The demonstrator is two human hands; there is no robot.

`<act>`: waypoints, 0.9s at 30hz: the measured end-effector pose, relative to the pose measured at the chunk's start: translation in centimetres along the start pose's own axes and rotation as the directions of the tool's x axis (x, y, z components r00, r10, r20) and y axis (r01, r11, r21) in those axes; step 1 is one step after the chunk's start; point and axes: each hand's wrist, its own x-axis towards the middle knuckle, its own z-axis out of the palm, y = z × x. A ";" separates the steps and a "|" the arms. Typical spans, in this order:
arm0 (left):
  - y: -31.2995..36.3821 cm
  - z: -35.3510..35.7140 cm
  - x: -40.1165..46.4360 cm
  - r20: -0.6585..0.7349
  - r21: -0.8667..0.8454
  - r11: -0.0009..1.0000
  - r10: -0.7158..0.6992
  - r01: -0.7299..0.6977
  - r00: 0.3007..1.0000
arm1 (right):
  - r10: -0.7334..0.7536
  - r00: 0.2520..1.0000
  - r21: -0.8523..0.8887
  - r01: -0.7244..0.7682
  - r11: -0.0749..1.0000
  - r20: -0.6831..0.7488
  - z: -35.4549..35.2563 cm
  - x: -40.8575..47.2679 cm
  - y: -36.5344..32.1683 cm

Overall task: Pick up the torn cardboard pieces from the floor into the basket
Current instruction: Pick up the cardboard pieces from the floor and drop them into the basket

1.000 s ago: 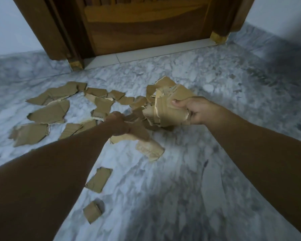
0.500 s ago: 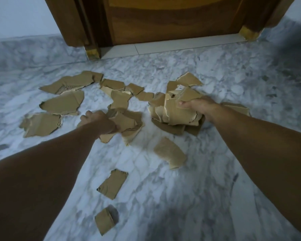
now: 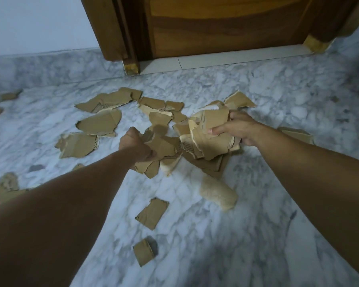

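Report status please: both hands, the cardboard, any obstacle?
Left hand grips a few torn pieces. Right hand grips a thick bundle. Many loose pieces on the marble floor. Basket not in view; nothing blocking.

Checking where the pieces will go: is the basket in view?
No, only the marble floor, scattered cardboard pieces and a wooden door show.

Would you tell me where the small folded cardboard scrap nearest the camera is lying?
In the head view, the small folded scrap lies on the marble floor at lower centre, between the forearms, just below a flat rectangular piece.
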 end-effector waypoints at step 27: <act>-13.1 -47.3 -21.7 -0.536 -0.038 0.975 -0.206 0.220 0.818 | -0.524 0.702 -0.002 0.599 0.801 0.483 22.6 -21.9 -41.0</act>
